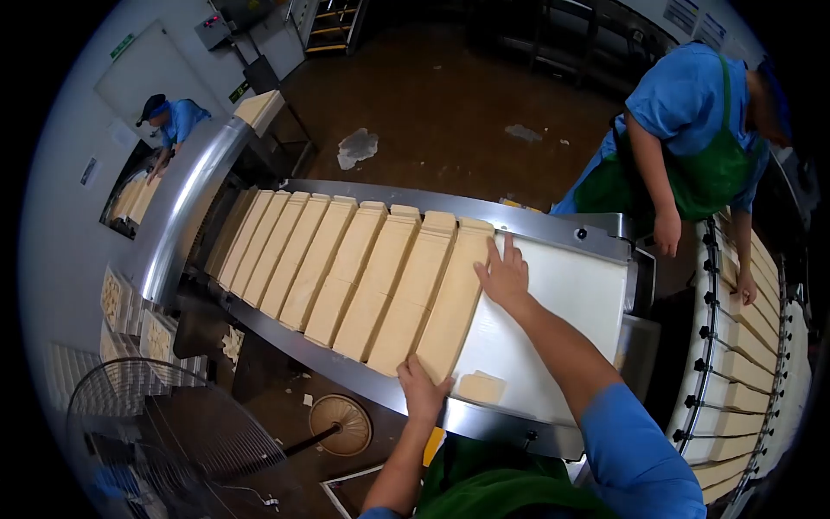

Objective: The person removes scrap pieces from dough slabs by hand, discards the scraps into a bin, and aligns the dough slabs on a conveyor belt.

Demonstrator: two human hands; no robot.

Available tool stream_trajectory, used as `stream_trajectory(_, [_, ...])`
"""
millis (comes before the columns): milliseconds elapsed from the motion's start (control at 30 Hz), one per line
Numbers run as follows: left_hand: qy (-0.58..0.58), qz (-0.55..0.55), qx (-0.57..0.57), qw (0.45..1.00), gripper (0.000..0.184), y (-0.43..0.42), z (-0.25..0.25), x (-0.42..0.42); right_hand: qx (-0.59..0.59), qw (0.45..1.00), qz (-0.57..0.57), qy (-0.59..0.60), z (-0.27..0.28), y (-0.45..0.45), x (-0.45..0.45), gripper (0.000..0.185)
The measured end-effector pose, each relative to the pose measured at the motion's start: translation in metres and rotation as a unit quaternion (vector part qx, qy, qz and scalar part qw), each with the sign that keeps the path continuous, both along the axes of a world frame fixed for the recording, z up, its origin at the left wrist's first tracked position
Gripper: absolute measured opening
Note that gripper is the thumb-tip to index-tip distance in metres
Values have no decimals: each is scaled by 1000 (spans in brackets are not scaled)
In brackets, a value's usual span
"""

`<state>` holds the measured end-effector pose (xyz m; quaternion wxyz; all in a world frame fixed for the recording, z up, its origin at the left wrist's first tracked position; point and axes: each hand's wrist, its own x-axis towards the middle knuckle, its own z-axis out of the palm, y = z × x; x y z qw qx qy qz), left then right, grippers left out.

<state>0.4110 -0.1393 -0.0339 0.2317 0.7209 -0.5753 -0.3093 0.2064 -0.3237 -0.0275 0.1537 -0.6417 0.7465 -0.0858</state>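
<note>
Long rows of pale yellow, flat dough sheets (pixel 350 275) stand side by side across a white conveyor belt (pixel 553 316). My left hand (pixel 424 394) is at the near end of the rightmost row (pixel 456 294), its fingers and thumb apart and touching that end. Near the far end of the same row, my right hand (pixel 504 272) rests against its right side with fingers spread. A small loose piece of sheet (pixel 482 387) lies on the belt just right of my left hand.
A curved metal hood (pixel 186 212) spans the belt's far left. At right, a co-worker (pixel 692 130) reaches over a second conveyor with rows (pixel 743 368). Another person (pixel 177 121) stands beyond the hood. A fan (pixel 173 432) and stacked trays (pixel 160 337) are at lower left.
</note>
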Motion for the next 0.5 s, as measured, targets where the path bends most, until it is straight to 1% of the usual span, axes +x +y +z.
stream_trajectory(67, [9, -7, -4, 1000, 89, -1, 1, -1, 2, 1000, -2, 9, 2, -25, 16, 69])
stream_trajectory(133, [-19, -17, 4, 1000, 90, -3, 8, -3, 3, 1000, -5, 21, 8, -42, 28, 70])
stream_trajectory(167, [-67, -46, 58, 995, 89, -6, 14, -2, 46, 999, -11, 21, 12, -47, 33, 72])
stream_trajectory(200, [-65, -51, 60, 995, 89, -6, 11, -2, 89, 996, -19, 22, 14, -49, 35, 74])
stream_trajectory(267, [-179, -82, -29, 980, 89, -2, 3, -5, 85, 995, -28, 39, 19, -47, 38, 73])
stream_trajectory(300, [-175, -91, -32, 980, 89, -3, 4, -7, 111, 992, -54, 18, 26, -45, 36, 71])
stream_trajectory(333, [-144, -85, 16, 986, 88, -5, 6, -8, 135, 987, -84, -5, 31, -42, 31, 69])
stream_trajectory(367, [-113, -81, 65, 988, 88, -6, 7, -9, 92, 990, -110, -12, 26, -35, 22, 68])
stream_trajectory(400, [-110, -94, 60, 988, 88, -7, 8, -11, 88, 988, -124, -9, 31, -28, 11, 68])
stream_trajectory(467, [-82, -126, 79, 985, 90, -5, 8, -14, 139, 968, -204, -51, 47, -9, -15, 73])
stream_trajectory(500, [-20, -142, 102, 984, 84, -4, 11, -20, 130, 961, -234, -66, 54, 5, -32, 77])
